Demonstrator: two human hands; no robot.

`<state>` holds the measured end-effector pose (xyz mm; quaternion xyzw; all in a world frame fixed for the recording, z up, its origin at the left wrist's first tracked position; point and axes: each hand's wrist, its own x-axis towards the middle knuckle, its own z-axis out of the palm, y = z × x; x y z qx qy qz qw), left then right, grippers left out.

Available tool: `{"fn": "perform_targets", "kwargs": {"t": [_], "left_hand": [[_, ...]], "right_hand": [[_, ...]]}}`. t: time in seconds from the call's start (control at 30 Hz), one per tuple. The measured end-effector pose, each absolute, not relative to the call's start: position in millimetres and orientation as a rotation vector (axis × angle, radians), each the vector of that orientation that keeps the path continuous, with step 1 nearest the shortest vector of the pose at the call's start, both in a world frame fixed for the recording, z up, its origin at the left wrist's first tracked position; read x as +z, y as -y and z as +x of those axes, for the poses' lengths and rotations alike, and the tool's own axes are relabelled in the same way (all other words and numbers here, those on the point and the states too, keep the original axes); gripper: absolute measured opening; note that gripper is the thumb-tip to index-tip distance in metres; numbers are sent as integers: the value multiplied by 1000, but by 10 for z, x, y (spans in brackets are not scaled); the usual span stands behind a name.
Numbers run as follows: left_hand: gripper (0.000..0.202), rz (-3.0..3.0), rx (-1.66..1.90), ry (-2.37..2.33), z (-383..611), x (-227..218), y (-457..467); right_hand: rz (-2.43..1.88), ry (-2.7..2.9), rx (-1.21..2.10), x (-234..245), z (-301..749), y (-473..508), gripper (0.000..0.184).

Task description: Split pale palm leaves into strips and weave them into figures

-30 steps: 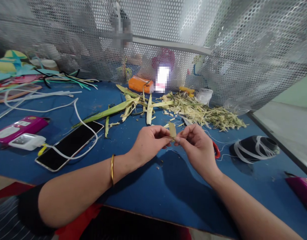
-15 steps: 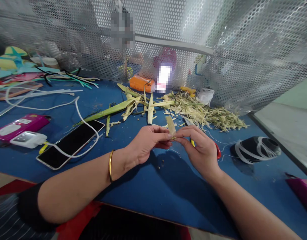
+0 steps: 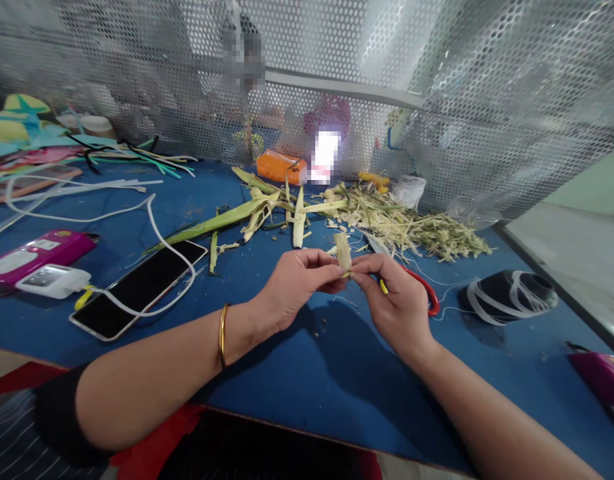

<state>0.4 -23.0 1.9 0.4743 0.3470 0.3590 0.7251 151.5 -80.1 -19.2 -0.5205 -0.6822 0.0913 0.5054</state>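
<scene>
Above the blue table, my left hand (image 3: 307,277) pinches a pale green strip of leaf (image 3: 343,250) that stands up from the fingertips. My right hand (image 3: 394,293) is closed at the strip's lower end, thumb and forefinger pressed together on it. The two hands almost meet there, and the exact grip is partly hidden by the fingers. Scissors with a red and yellow handle (image 3: 431,297) lie behind and under my right hand, their blades pointing away. Peeled stalk pieces (image 3: 299,220) and a long green leaf stalk (image 3: 211,225) lie beyond the hands.
A heap of plant shreds (image 3: 411,227) lies at the back right, by a perforated metal screen (image 3: 307,40). A thread spool (image 3: 509,297) stands right. On the left are a phone (image 3: 139,290), a white cable (image 3: 154,220) and a purple device (image 3: 41,253). An orange packet (image 3: 281,167) sits behind.
My right hand has shifted slightly left and down, showing more of the red scissor handle. The leaf strip stands a little more upright. Both hands still pinch it.
</scene>
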Motion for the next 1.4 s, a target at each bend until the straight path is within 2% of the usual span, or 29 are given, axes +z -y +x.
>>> {"fn": "perform_targets", "kwargs": {"t": [0.57, 0.7, 0.87, 1.0, 1.1, 1.2, 1.4], "left_hand": [[4, 1251, 818, -790, 13, 0, 264], [2, 1257, 807, -821, 18, -6, 269], [3, 1313, 824, -830, 1, 7, 257], [7, 1081, 763, -818, -12, 32, 227], [10, 948, 712, -808, -29, 41, 197], [10, 882, 657, -789, -48, 34, 176], [10, 863, 638, -774, -51, 31, 176]], "right_hand": [[-1312, 1379, 485, -137, 1471, 797, 5], [-1261, 1318, 559, -165, 1461, 775, 11], [-1291, 1417, 469, -188, 1482, 778, 13], [-1276, 1642, 267, -149, 1530, 794, 8], [-1207, 1825, 125, -108, 1565, 798, 15], [-1171, 1864, 84, -94, 1583, 796, 19], [-1250, 1776, 89, -148, 1573, 789, 12]]}}
